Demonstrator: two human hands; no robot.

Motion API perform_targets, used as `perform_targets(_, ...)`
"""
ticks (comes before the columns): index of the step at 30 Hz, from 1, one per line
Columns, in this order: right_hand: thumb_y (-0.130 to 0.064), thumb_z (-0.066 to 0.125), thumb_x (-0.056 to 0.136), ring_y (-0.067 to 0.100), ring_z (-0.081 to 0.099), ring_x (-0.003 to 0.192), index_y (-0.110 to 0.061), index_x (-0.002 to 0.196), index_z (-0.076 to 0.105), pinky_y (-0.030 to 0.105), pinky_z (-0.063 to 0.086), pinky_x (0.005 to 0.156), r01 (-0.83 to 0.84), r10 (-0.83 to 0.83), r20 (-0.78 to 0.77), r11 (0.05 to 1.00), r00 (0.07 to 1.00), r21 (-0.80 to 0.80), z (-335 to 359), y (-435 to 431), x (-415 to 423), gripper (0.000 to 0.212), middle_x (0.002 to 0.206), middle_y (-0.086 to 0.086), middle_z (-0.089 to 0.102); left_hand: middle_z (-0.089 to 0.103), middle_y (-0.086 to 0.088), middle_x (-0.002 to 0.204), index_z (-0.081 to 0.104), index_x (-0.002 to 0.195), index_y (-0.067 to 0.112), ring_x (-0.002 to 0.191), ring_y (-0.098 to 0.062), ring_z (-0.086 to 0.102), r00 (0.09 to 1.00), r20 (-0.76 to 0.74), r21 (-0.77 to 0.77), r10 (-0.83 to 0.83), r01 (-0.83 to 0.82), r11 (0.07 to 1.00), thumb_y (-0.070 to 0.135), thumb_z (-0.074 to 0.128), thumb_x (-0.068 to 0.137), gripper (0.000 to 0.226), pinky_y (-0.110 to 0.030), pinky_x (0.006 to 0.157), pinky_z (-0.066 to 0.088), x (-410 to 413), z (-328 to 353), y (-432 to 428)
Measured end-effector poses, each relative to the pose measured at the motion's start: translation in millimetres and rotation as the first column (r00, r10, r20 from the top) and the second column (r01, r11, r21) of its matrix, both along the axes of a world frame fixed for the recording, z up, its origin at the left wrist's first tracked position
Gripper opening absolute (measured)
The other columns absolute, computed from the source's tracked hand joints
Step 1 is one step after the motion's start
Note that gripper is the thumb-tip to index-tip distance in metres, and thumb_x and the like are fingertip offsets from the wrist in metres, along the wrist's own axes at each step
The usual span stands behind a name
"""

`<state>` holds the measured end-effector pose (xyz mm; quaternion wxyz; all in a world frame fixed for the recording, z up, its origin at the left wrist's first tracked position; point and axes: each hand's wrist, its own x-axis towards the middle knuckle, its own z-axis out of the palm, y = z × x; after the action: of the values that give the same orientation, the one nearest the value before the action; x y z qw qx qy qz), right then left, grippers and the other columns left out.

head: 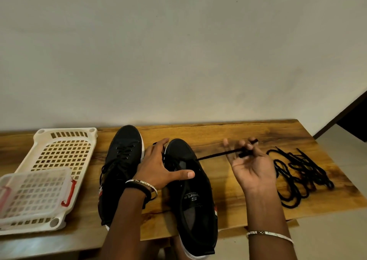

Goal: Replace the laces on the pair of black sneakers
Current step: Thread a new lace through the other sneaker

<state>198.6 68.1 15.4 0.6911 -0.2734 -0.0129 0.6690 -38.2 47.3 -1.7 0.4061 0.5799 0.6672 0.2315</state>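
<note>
Two black sneakers stand on the wooden table (228,132), toes pointing away from me. The left sneaker (123,156) is laced. The right sneaker (186,190) lies under my left hand (160,166), which rests flat across its tongue with fingers spread and thumb stretched right. A black lace (216,155) runs taut from the right sneaker's eyelets to my right hand (250,164), palm up, which pinches the lace end between thumb and fingers. A loose heap of black laces (296,172) lies to the right of that hand.
A white perforated plastic tray (59,154) sits at the table's left, with a clear lidded box with red clips (33,192) on its near part. A plain wall rises behind the table. The table's right edge drops off to a tiled floor (341,146).
</note>
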Motion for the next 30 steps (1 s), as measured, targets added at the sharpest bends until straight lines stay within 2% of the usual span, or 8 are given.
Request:
perform_targets(2,-0.02,0.04,0.104,0.008,0.035,0.042,-0.016,0.086,0.054,0.024,0.047,0.051,0.029,-0.029,-0.023,1.0,0.999,0.005,0,-3,6,0.023,0.057,-0.006,0.037,0.03,0.008,0.147,0.022,0.149,0.046,0.137,-0.022,0.038,1.0,-0.027,0.023,0.005,-0.005,1.0,0.088,0.071,0.025,0.139,-0.049,0.11,0.041,-1,0,0)
perform_targets(5,-0.023,0.045,0.103,0.008,0.022,0.039,-0.011,0.088,0.06,0.022,0.023,0.038,0.01,0.002,0.402,1.0,0.916,-0.028,-1,-4,8,0.024,0.057,-0.004,0.031,0.03,0.009,0.138,0.022,0.148,0.046,0.135,-0.023,0.034,0.998,-0.062,0.031,0.011,-0.009,0.999,0.088,0.07,0.025,0.139,-0.049,0.109,0.041,-1,1,1)
perform_targets(9,-0.031,0.065,0.096,0.003,0.05,0.054,-0.015,0.093,0.074,0.024,0.038,0.054,-0.188,0.134,0.968,0.978,0.212,-0.094,-5,-1,-7,0.018,0.069,-0.01,0.059,0.027,0.012,0.127,0.027,0.148,0.041,0.126,-0.015,0.042,0.999,-0.012,0.054,0.034,-0.033,0.998,0.076,0.08,0.03,0.134,-0.036,0.104,0.045,-4,5,-2)
perform_targets(12,-0.038,0.077,0.086,0.005,0.066,0.09,-0.028,0.099,0.077,0.03,0.053,0.081,-0.336,0.153,0.905,0.893,-0.398,-0.299,-18,-1,-24,0.017,0.094,-0.013,0.074,0.032,0.005,0.127,0.037,0.142,0.035,0.11,-0.013,0.05,0.998,0.01,0.071,0.069,-0.069,0.995,0.056,0.089,0.045,0.112,-0.027,0.094,0.048,-7,8,-2)
perform_targets(16,-0.038,0.076,0.088,0.009,0.066,0.094,-0.031,0.084,0.071,0.035,0.054,0.083,-0.317,0.2,0.852,0.868,-0.484,-0.383,-28,1,-28,0.01,0.096,-0.01,0.074,0.056,-0.003,0.105,0.053,0.103,0.024,0.093,-0.025,0.064,0.966,-0.166,0.177,0.197,-0.168,0.97,0.017,0.074,0.086,0.028,-0.043,0.086,0.055,-19,3,1)
perform_targets(19,-0.03,0.069,0.095,0.013,0.064,0.086,-0.02,0.091,0.07,0.032,0.05,0.075,-0.303,0.219,0.923,0.899,-0.317,-0.317,-27,1,-28,0.011,0.094,-0.006,0.071,0.068,0.001,0.082,0.06,0.08,0.025,0.067,-0.02,0.069,0.947,-0.234,0.139,0.22,-0.192,0.972,0.012,0.065,0.091,0.018,-0.038,0.072,0.06,-23,4,1)
perform_targets(25,-0.022,0.055,0.103,0.014,0.064,0.071,-0.009,0.097,0.063,0.025,0.042,0.054,-0.287,0.249,0.699,0.956,0.67,-0.065,-1,-3,-33,0.016,0.095,0.004,0.073,0.07,0.006,0.079,0.07,0.089,0.024,0.07,-0.009,0.067,0.972,-0.23,-0.029,0.04,-0.047,0.998,0.026,0.084,0.076,0.019,-0.03,0.074,0.058,-14,8,-4)
perform_targets(30,-0.027,0.053,0.1,0.013,0.05,0.059,-0.016,0.09,0.055,0.024,0.041,0.053,-0.221,0.191,0.348,0.974,0.918,0.048,5,-2,-23,0.015,0.085,0.005,0.068,0.067,0.01,0.077,0.067,0.074,0.027,0.076,-0.006,0.064,0.963,-0.259,0.117,0.076,-0.047,0.992,0.029,0.079,0.081,0.014,-0.025,0.069,0.05,-9,10,-4)
